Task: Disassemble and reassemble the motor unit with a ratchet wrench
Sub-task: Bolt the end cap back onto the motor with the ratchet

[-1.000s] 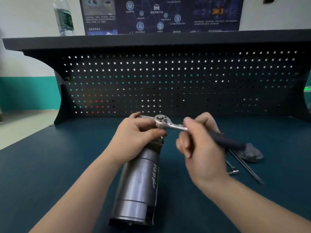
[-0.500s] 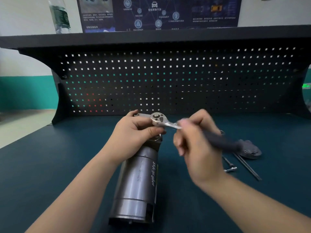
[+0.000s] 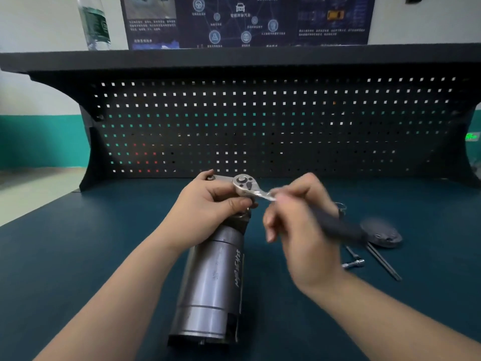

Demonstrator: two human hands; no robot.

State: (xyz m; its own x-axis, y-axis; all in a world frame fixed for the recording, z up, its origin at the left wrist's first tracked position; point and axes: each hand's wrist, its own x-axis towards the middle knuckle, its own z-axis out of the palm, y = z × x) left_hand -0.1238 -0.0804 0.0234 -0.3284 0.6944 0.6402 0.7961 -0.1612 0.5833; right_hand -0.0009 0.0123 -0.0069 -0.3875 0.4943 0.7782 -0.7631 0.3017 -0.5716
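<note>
The motor (image 3: 213, 287) lies on the bench (image 3: 78, 256), its length running from near to far, at the centre of the scene. The ratchet wrench (image 3: 244, 184) has its head seated on a fastener at the motor's far end. The left hand (image 3: 208, 207) grips that far end, fingers curled round it. The right hand (image 3: 299, 225) holds the wrench handle, blurred in mid-swing. For a clean stroke, the head should probably stay square on the fastener while the left hand resists rotation of the body. To the right lie a round cover (image 3: 382, 234), a thin rod (image 3: 382, 261) and a small socket extension (image 3: 354, 263).
</note>
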